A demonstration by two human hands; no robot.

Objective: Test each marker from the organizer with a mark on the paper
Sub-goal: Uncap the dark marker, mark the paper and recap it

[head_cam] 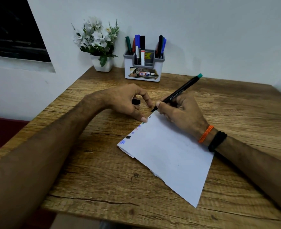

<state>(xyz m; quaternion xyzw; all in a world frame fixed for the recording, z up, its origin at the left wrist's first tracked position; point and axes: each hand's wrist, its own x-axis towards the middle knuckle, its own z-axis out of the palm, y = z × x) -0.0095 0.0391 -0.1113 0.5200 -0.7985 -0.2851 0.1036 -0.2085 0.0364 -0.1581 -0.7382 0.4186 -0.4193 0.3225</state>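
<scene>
While my right hand (pixel 177 109) pinches the black marker (pixel 176 95), its tip sits at the far corner of the paper (pixel 166 151), teal end slanting toward two o'clock. Paper lies near table centre; small colour marks run along its left edge (pixel 133 132). My left hand (pixel 128 103), at nine o'clock from the tip, curls around a black cap (pixel 136 101), one fingertip pressing the paper's edge. Orange and black bands (pixel 212 138) circle the right wrist. Organizer (pixel 143 66) stands at twelve o'clock against the wall, markers upright inside. Potted white flowers (pixel 97 42) sit at its nine o'clock. Wooden table (pixel 87 162) underneath.
</scene>
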